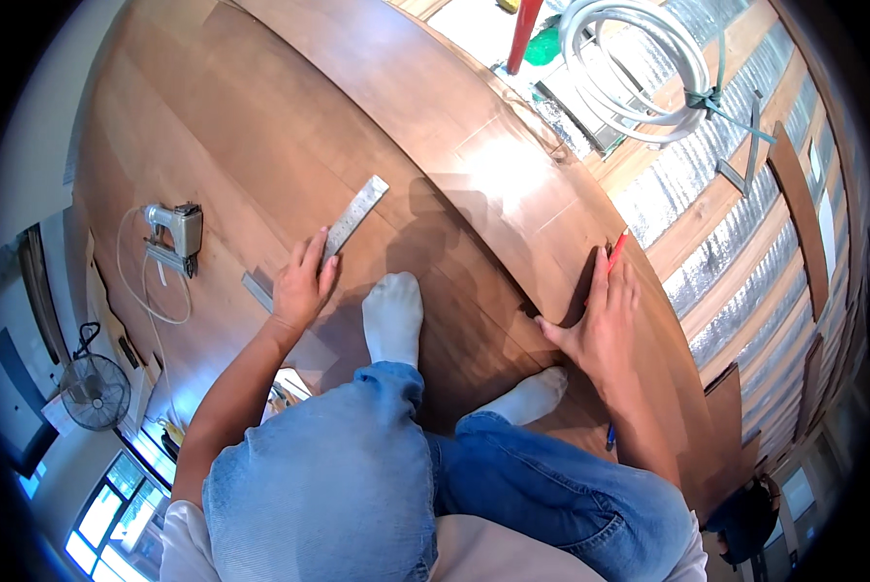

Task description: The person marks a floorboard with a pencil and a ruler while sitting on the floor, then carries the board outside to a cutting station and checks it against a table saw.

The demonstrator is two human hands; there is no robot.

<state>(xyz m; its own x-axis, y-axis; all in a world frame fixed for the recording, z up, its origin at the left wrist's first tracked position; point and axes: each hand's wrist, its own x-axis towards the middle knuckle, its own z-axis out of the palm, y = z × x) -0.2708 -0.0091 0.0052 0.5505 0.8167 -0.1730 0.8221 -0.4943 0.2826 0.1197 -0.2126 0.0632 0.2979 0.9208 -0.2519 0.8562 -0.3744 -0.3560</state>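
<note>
My left hand [304, 286] grips a flat metal ruler [355, 209] lying diagonally on the wood flooring [212, 116]. My right hand [600, 325] holds a red pencil [617, 250] between its fingers, its thumb near the lower edge of a long loose board [367, 58] that lies along the floor and casts a dark line. My sock-covered feet rest between my hands, the left foot [392, 315] forward and the right foot [522, 396] beside the board. A small blue item [611, 436] is just below my right forearm, partly hidden.
A nail gun [188, 233] with a hose lies at left, near a standing fan [94, 388]. At right are foil-covered battens [692, 233], a coiled white tube [579, 63], a red tool [523, 29], a metal square [747, 175] and scattered boards. A person [745, 519] is at lower right.
</note>
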